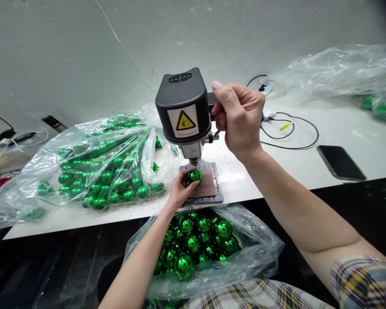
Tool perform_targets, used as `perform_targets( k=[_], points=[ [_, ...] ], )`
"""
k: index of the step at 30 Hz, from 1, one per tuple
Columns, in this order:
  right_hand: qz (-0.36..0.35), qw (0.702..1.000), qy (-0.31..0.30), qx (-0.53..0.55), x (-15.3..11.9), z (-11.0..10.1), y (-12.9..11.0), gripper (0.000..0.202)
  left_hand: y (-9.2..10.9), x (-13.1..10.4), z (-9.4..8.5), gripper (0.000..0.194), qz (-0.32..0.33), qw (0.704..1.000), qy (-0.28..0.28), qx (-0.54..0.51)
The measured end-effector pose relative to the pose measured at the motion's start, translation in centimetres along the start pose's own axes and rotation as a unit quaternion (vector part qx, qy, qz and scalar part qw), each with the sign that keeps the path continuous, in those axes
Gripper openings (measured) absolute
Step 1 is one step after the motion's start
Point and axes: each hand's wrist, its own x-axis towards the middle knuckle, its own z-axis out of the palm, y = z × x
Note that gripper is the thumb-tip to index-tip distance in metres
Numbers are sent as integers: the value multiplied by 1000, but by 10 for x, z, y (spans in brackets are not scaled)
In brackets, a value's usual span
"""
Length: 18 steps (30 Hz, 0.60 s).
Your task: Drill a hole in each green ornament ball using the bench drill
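Observation:
A small black drill press (182, 103) with a yellow warning label stands on the white table. My right hand (241, 113) is closed around a lever at the right side of its head; the fingers hide most of that lever. Under the drill's tip, my left hand (182, 186) grips a shiny green Christmas bauble (195, 175) between thumb and fingers. The bauble rests over a brown board (207, 183) on the grey drill base (219, 195). Whether the drill bit touches the bauble I cannot tell.
An open plastic bag of green baubles (193, 242) lies below the table edge, close to my body. Another clear bag of baubles (106, 171) spreads across the left. At right are a phone (341, 162), a black cable (317, 133) and more clear plastic (344, 64).

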Motion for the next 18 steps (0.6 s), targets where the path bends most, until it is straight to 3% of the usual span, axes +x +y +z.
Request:
perform_targets(
  k=[3,7,12,18],
  points=[
    [1,1000,2,-6,-1,1,0,55,-4,-1,3,47,-1,999,34,-13],
    [3,1000,9,5,-1,1,-1,53,-5,-4,14,62,27,996,85,-24],
    [14,1000,10,8,-2,0,-3,52,-2,-7,25,54,36,996,79,-12],
    [1,1000,10,1,-5,0,-2,52,-3,-8,24,52,20,997,70,-21]
  ],
)
